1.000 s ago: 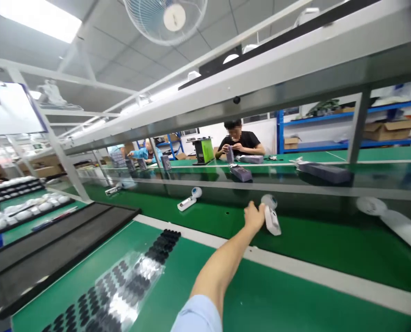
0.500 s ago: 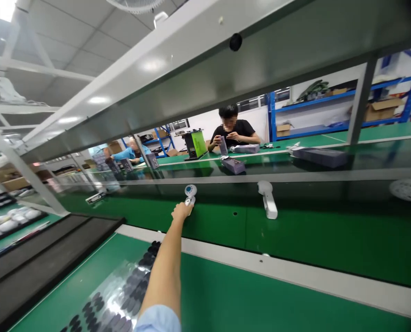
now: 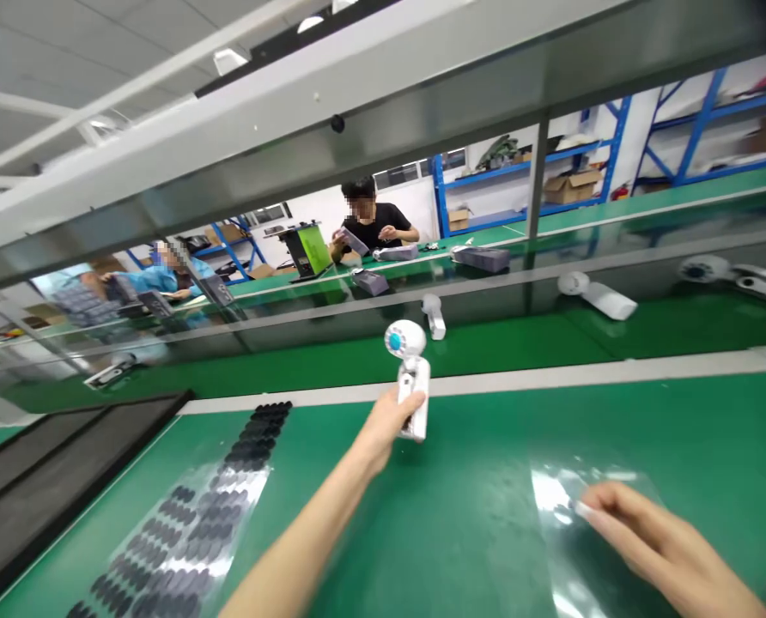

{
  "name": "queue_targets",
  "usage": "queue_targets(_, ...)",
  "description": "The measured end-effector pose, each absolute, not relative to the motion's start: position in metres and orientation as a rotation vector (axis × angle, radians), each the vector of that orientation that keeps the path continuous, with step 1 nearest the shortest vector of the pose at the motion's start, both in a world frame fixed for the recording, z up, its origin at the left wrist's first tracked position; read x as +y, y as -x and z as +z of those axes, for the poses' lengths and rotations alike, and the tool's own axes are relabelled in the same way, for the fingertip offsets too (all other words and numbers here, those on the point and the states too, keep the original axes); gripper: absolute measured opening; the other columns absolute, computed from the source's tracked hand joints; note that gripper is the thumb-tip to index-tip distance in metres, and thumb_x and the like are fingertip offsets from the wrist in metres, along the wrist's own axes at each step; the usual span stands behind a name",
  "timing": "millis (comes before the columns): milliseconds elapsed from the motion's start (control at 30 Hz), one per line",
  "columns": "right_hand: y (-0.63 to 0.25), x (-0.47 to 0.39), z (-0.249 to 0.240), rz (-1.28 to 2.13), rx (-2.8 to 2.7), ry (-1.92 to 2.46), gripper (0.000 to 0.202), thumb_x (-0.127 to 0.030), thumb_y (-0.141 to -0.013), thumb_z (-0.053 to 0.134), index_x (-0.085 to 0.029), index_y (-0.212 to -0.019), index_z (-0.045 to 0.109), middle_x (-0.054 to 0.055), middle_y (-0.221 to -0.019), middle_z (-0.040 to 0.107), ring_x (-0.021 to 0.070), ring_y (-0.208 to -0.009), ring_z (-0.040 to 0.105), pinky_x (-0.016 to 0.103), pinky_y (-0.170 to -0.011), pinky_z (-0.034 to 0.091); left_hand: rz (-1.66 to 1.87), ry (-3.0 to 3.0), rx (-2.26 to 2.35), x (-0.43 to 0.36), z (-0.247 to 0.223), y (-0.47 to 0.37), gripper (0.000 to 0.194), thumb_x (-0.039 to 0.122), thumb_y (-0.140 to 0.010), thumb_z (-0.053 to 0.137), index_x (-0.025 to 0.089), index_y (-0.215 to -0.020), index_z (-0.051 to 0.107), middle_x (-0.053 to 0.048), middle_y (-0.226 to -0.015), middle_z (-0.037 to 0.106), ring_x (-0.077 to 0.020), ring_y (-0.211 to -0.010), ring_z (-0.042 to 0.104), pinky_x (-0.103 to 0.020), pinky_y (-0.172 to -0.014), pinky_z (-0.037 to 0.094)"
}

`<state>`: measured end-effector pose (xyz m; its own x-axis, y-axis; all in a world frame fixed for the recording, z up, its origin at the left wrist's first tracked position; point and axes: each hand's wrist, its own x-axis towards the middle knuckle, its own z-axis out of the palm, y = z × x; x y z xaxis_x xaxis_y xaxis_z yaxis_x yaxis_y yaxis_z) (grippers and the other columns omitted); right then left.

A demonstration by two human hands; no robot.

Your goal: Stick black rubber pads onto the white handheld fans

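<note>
My left hand (image 3: pixel 386 425) is closed around the handle of a white handheld device (image 3: pixel 415 378), held upright over the green table with its round head and blue centre on top. Lower right, my right hand (image 3: pixel 634 524) has thumb and forefinger pressed together at a clear plastic sheet (image 3: pixel 556 506); whether the fingertips grip the sheet or something small on it is too blurred to tell. At the left, rows of black oval pieces (image 3: pixel 260 438) lie on the table, partly on clear film.
Beyond a pale rail (image 3: pixel 486 382), the green belt carries other white devices (image 3: pixel 433 316) (image 3: pixel 605 299). A black tray (image 3: pixel 87 481) stands at the left. Across the line, a person in black (image 3: pixel 383 225) handles a grey box. A metal beam (image 3: pixel 280 163) crosses overhead.
My left hand has lifted the white device off the belt and brought it nearer, over the table. My right hand has come into view at the lower right. The view has shifted right.
</note>
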<state>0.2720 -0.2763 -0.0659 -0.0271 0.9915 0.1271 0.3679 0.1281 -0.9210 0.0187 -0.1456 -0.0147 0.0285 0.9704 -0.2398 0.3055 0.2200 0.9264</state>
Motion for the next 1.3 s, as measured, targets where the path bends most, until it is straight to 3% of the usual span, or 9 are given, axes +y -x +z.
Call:
queue_targets(100, -0.266, -0.278, -0.035, 1.053, -1.397, 1.384, 0.03, -0.048, -0.08, 0.049, -0.021, -0.068, 0.052, -0.004, -0.054, 0.043, 0.0132, -0.047, 0.043, 0.023, -0.043, 0.035, 0.8, -1.062, 1.199, -0.205, -0.02, -0.068, 0.054, 0.063, -0.081, 0.03, 0.013, -0.08, 0.052, -0.001, -0.056, 0.053, -0.01, -0.042, 0.049, -0.023, -0.042, 0.043)
queue_targets(233, -0.255, -0.281, -0.017, 1.204, -1.314, 1.308, 0.032, -0.049, -0.082, 0.048, -0.02, -0.071, 0.049, -0.009, -0.05, 0.031, 0.0099, -0.043, 0.031, 0.021, -0.043, 0.024, 0.724, -0.861, 0.934, -0.251, -0.022, -0.101, 0.052, 0.062, -0.077, 0.043, 0.011, -0.085, 0.05, -0.004, -0.055, 0.058, -0.0137, -0.039, 0.055, -0.023, -0.037, 0.044)
queue_targets(433, -0.253, -0.293, -0.018, 1.41, -1.255, 1.082, 0.027, -0.044, -0.085, 0.047, -0.02, -0.073, 0.045, -0.005, -0.056, 0.052, 0.0125, -0.051, 0.05, 0.023, -0.049, 0.034, 0.818, -0.799, 0.834, -0.27, -0.025, -0.113, 0.044, 0.056, -0.076, 0.051, 0.014, -0.091, 0.045, -0.003, -0.068, 0.06, -0.0123, -0.044, 0.057, -0.023, -0.038, 0.049)
queue_targets(533, -0.256, -0.294, -0.013, 1.414, -1.284, 1.133, 0.023, -0.04, -0.084, 0.048, -0.02, -0.072, 0.046, -0.007, -0.049, 0.052, 0.0125, -0.047, 0.049, 0.022, -0.045, 0.032, 0.785, -0.853, 0.812, -0.273, -0.023, -0.111, 0.044, 0.05, -0.073, 0.059, 0.016, -0.095, 0.041, -0.002, -0.068, 0.06, -0.0119, -0.046, 0.057, -0.023, -0.04, 0.049)
queue_targets(633, -0.261, -0.293, -0.009, 1.476, -1.366, 1.145, 0.024, -0.039, -0.083, 0.049, -0.02, -0.07, 0.047, -0.005, -0.051, 0.054, 0.0123, -0.046, 0.047, 0.022, -0.044, 0.027, 0.698, -0.962, 0.85, -0.277, -0.017, -0.11, 0.048, 0.035, -0.068, 0.066, 0.017, -0.101, 0.037, 0.001, -0.06, 0.059, -0.0117, -0.042, 0.055, -0.02, -0.039, 0.046)
queue_targets(800, -0.271, -0.292, -0.006, 1.64, -1.451, 1.09, 0.023, -0.037, -0.083, 0.049, -0.017, -0.071, 0.051, 0.004, -0.07, 0.065, 0.017, -0.061, 0.057, 0.025, -0.052, 0.036, 0.661, -1.138, 1.033, -0.281, -0.01, -0.111, 0.041, 0.011, -0.064, 0.058, 0.018, -0.1, 0.039, 0.005, -0.064, 0.056, -0.0097, -0.047, 0.056, -0.021, -0.047, 0.048)
queue_targets(1033, -0.267, -0.289, -0.008, 1.673, -1.535, 1.096, 0.022, -0.035, -0.083, 0.048, -0.017, -0.071, 0.05, 0.003, -0.066, 0.064, 0.0174, -0.06, 0.057, 0.025, -0.053, 0.038, 0.658, -1.083, 1.088, -0.292, -0.01, -0.123, 0.038, 0.014, -0.064, 0.059, 0.018, -0.097, 0.041, 0.005, -0.062, 0.056, -0.0097, -0.045, 0.054, -0.021, -0.043, 0.046)
queue_targets(1167, -0.284, -0.309, -0.003, 1.413, -1.558, 1.243, 0.027, -0.041, -0.087, 0.043, -0.02, -0.073, 0.052, 0.001, -0.068, 0.059, 0.0177, -0.063, 0.053, 0.028, -0.058, 0.039, 0.811, -0.953, 1.119, -0.285, -0.004, -0.112, 0.038, 0.02, -0.062, 0.065, 0.017, -0.094, 0.043, 0.005, -0.058, 0.056, -0.0103, -0.039, 0.052, -0.021, -0.037, 0.045)
queue_targets(1300, -0.339, -0.349, -0.01, 0.986, -1.474, 1.65, 0.026, -0.047, -0.088, 0.043, -0.024, -0.085, 0.055, 0.002, -0.071, 0.054, 0.0184, -0.063, 0.05, 0.026, -0.053, 0.039, 1.436, -0.688, 1.344, -0.257, 0.005, -0.063, 0.032, 0.023, -0.06, 0.064, 0.014, -0.086, 0.047, 0.003, -0.061, 0.056, -0.0101, -0.046, 0.054, -0.021, -0.041, 0.048)
